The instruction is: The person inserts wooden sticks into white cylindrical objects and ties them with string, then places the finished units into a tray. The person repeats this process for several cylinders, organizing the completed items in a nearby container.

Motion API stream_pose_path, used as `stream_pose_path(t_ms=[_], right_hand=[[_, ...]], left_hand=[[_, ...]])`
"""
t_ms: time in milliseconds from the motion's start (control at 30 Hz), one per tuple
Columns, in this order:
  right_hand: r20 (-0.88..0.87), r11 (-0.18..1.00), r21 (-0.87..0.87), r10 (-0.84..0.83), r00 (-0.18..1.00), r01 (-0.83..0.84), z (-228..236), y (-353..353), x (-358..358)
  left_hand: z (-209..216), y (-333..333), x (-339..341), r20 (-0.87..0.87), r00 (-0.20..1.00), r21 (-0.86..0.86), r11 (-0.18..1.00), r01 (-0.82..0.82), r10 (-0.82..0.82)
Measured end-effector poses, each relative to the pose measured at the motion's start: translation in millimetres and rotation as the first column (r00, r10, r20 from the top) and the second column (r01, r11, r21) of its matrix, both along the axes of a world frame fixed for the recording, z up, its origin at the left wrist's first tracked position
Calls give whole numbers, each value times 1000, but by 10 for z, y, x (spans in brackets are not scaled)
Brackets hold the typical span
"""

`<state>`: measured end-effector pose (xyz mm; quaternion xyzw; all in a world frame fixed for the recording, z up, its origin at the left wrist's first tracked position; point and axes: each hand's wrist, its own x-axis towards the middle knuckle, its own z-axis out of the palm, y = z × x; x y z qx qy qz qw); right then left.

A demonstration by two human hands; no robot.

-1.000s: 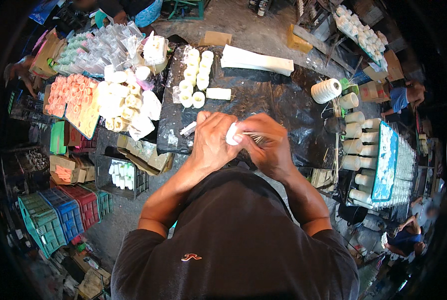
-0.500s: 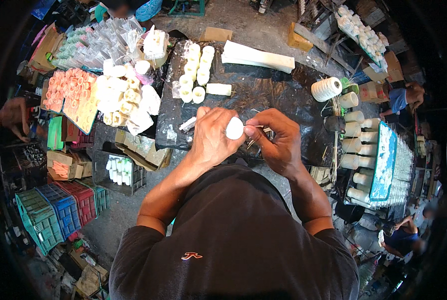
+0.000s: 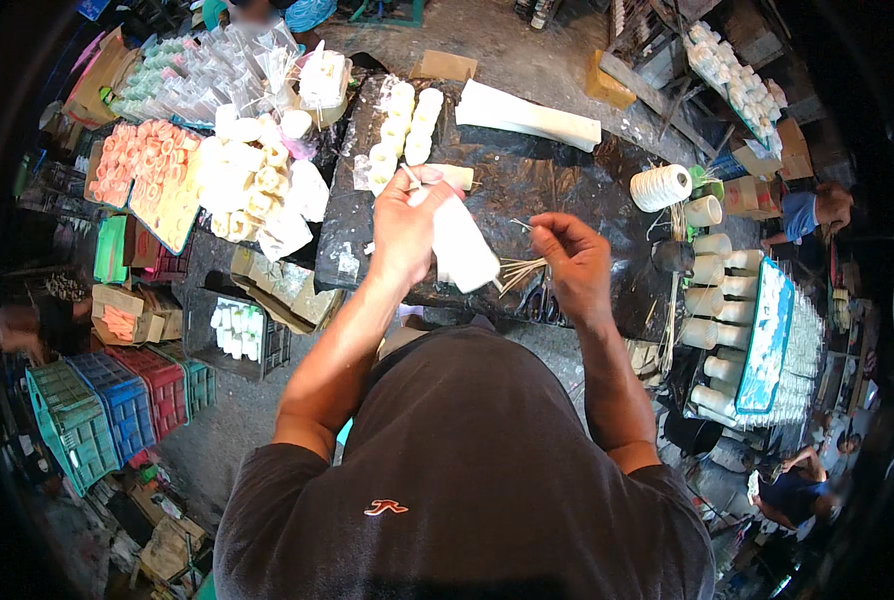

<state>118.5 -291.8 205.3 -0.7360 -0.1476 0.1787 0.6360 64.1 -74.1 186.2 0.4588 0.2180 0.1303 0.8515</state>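
Observation:
My left hand (image 3: 403,238) is closed round a white candle (image 3: 464,248), which lies tilted with its wide end toward me. A short wick-like tip sticks out past the fingers at its far end. To the right, my right hand (image 3: 575,258) is raised over the bench (image 3: 537,175), thumb and fingers pinched at a thin pale strand (image 3: 521,224) that looks like wick. Between the hands lies a bunch of thin sticks (image 3: 520,268), with scissors (image 3: 541,304) beside it. Pale yellow candles (image 3: 395,128) stand in two rows beyond my left hand, and another lies on its side, partly hidden.
A long white block (image 3: 527,118) lies at the bench's far edge. At right stand a spool of cord (image 3: 661,188) and a blue tray (image 3: 765,335) beside pale cylinders. Orange and cream pieces (image 3: 257,185) are heaped at left, above plastic crates (image 3: 87,410). Other people are at the edges.
My left hand has turned the candle from end-on to lying sideways and moved slightly away from me. My right hand has drawn off to the right, away from the candle.

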Motion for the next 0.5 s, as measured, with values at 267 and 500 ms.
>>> stream_pose_path(t_ms=[267,500], right_hand=[[473,981,138,54,879,-135,74,463,-323],[596,999,-4,31,803,-35,-123,521,-251]], left_hand=[[-418,223,94,15,989,-500,858,-120,147],[-300,72,-32,83,984,-539,838,-90,159]])
